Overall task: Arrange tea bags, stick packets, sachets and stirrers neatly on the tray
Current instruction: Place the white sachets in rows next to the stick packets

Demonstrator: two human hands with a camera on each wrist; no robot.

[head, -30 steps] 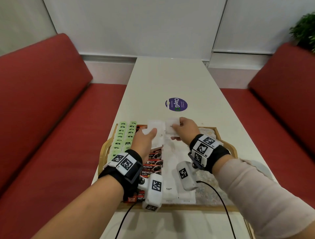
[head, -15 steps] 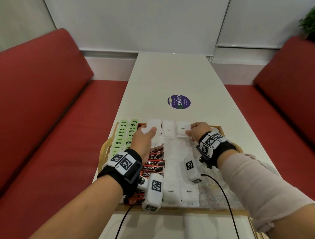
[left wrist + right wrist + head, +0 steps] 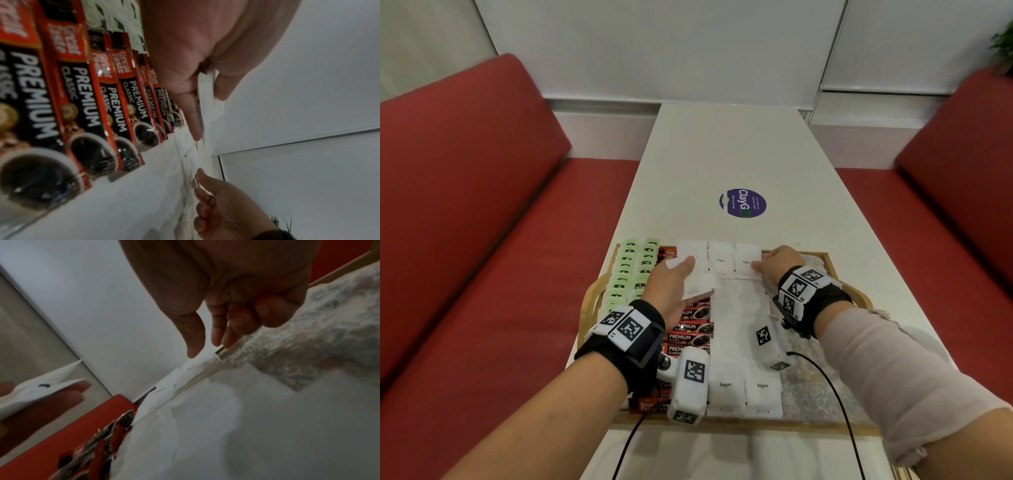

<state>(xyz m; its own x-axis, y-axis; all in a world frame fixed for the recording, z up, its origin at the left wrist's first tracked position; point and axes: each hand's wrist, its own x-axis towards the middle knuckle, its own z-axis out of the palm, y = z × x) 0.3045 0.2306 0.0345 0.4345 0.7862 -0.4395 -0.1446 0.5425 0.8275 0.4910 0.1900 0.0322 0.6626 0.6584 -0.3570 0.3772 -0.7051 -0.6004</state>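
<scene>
A wooden tray (image 3: 589,301) holds green tea bags (image 3: 633,270) at the left, red-and-black coffee stick packets (image 3: 688,337) beside them, and white sugar sachets (image 3: 743,387) in columns. My left hand (image 3: 681,269) hovers over the far coffee sticks and pinches a small stack of white sachets (image 3: 697,287) between thumb and fingers (image 3: 193,113). My right hand (image 3: 760,265) is at the tray's far edge. Its thumb and fingertips (image 3: 195,345) pinch the right edge of a sugar sachet (image 3: 747,262) lying next to another sachet (image 3: 720,260) in the far row.
The tray's patterned liner (image 3: 808,387) shows bare on the right side. A purple round sticker (image 3: 743,202) lies on the white table (image 3: 722,144) beyond the tray. Red benches (image 3: 465,205) flank the table. A black cable (image 3: 835,394) crosses the tray's front right.
My right hand carried its sachet to the right and lowered it into the far row beside the middle one. My left hand kept its stack in about the same place.
</scene>
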